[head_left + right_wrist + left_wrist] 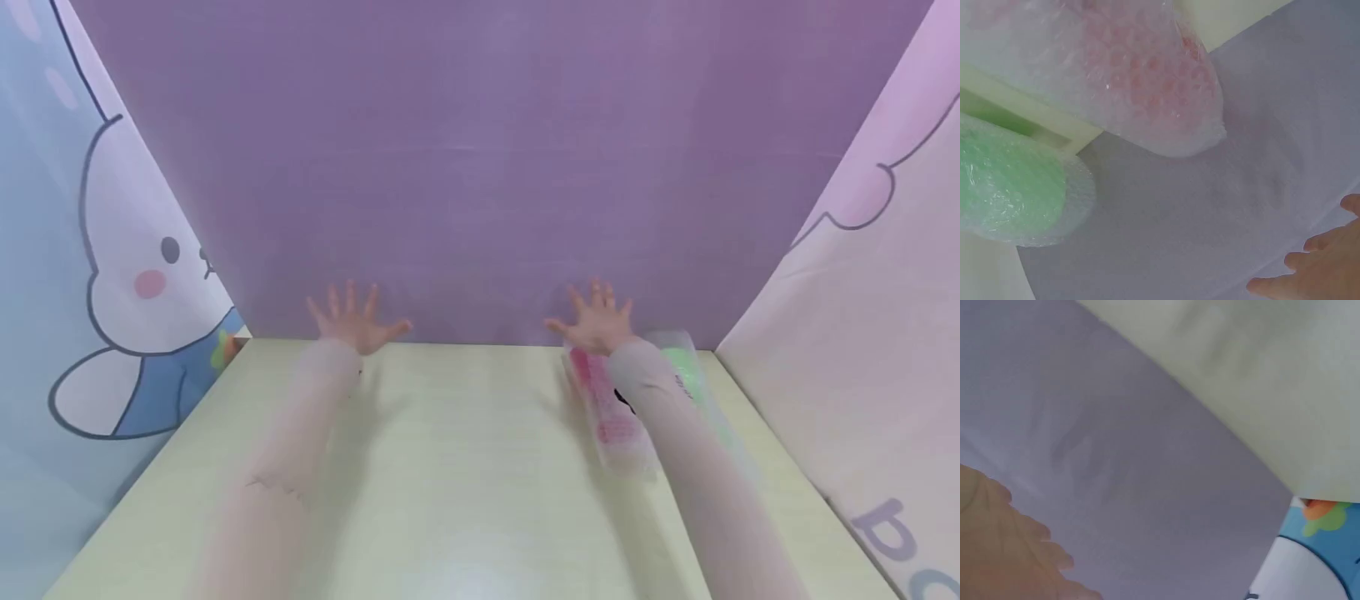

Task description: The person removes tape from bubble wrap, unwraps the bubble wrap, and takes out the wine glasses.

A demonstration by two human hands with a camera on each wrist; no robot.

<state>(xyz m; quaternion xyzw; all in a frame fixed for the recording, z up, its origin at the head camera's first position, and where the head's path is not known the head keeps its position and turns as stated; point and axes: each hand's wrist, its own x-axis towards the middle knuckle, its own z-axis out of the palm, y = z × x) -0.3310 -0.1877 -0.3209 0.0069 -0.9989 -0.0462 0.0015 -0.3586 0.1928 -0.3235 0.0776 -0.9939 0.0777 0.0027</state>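
Both hands reach forward with fingers spread and hold nothing. My left hand (354, 323) is near the purple back panel (480, 167), over the table's far edge; in the left wrist view part of that hand shows at the lower left. My right hand (598, 325) mirrors it on the other side. Under the right wrist and forearm lies a pink bubble-wrapped package (606, 408), partly covered by the sleeve. To its right lies a green bubble-wrapped package (686, 367), also partly hidden by the arm. In the right wrist view, the pink package (1141, 75) and green package (1016, 187) lie apart.
A pale wooden tabletop (465, 467) stretches below both arms. Side curtains close it in: a blue one with a cartoon rabbit (157, 250) on the left, a pale printed one (847, 333) on the right.
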